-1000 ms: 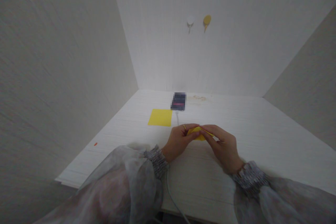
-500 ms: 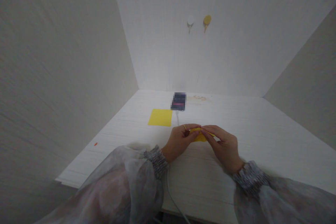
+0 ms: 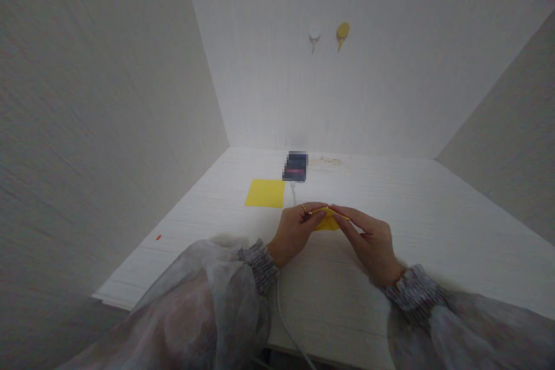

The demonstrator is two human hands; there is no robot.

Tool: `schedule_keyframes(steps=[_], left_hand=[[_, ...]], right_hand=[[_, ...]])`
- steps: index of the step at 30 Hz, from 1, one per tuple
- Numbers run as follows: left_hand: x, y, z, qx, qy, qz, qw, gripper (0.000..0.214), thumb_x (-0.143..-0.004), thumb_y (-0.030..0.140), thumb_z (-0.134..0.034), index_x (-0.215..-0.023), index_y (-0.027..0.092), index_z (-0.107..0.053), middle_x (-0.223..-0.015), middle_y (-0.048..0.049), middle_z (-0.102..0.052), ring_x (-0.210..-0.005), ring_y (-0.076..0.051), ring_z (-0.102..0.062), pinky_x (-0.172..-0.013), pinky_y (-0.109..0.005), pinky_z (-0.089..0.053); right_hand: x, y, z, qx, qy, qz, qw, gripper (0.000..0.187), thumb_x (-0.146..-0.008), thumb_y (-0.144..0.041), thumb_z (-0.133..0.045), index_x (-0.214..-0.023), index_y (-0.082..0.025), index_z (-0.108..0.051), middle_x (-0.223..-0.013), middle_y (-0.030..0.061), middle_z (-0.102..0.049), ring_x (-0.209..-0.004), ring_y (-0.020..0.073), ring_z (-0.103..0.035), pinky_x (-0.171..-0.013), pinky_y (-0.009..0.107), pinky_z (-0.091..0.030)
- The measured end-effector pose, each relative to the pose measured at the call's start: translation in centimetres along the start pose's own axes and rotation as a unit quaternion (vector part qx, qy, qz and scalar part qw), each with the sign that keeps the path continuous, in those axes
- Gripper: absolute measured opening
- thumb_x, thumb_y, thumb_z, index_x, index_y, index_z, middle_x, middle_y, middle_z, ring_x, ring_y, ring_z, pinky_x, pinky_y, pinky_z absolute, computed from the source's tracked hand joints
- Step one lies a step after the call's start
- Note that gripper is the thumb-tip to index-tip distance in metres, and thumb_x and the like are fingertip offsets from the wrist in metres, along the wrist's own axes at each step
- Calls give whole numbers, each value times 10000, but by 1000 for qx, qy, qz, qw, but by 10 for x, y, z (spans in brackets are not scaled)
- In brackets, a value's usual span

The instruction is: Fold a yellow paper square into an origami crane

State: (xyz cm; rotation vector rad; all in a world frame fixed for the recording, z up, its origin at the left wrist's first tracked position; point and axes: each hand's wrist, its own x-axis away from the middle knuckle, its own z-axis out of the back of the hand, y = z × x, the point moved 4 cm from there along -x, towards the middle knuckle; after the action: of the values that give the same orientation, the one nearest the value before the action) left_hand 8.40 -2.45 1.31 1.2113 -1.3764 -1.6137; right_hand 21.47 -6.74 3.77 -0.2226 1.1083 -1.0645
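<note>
A small folded piece of yellow paper is held up between both hands just above the white table. My left hand, with a ring on one finger, pinches its left side between thumb and fingers. On the right side, my right hand grips the paper's edge the same way, and the fingertips of both hands almost meet along its top. My fingers cover part of the paper, so its full folded shape is hidden. A flat square sheet of yellow paper lies on the table, beyond and left of my left hand.
A blurred-out phone lies near the back wall, with a white cable running under my left arm to the front edge. A small orange scrap is at far left. Two hooks, white and yellow, hang on the wall.
Both hands keep their pinch on the folded paper. The fingertips have shifted slightly to the left along its top edge; the flat sheet and phone stay put.
</note>
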Motion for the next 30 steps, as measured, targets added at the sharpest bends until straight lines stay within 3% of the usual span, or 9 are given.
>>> schedule_keyframes(steps=[17, 30], left_hand=[[-1, -4, 1, -21, -3, -10, 1000, 294, -725, 343, -502, -929, 162, -609, -881, -57, -641, -771, -157, -586, -705, -274, -474], [-1, -4, 4, -4, 25, 0, 1000, 292, -709, 345, -522, -911, 155, -614, -855, -56, -645, -754, -152, -591, -685, -263, -480]], right_hand=[[1, -1, -2, 13, 3, 8, 1000, 220, -768, -224, -486, -944, -195, -616, -938, 55, -646, -852, 186, -600, -762, 326, -501], [5, 5, -6, 19, -36, 11, 999, 291, -802, -207, -438, -1072, -220, -546, -1040, 30, -603, -924, 173, -571, -823, 335, -475]])
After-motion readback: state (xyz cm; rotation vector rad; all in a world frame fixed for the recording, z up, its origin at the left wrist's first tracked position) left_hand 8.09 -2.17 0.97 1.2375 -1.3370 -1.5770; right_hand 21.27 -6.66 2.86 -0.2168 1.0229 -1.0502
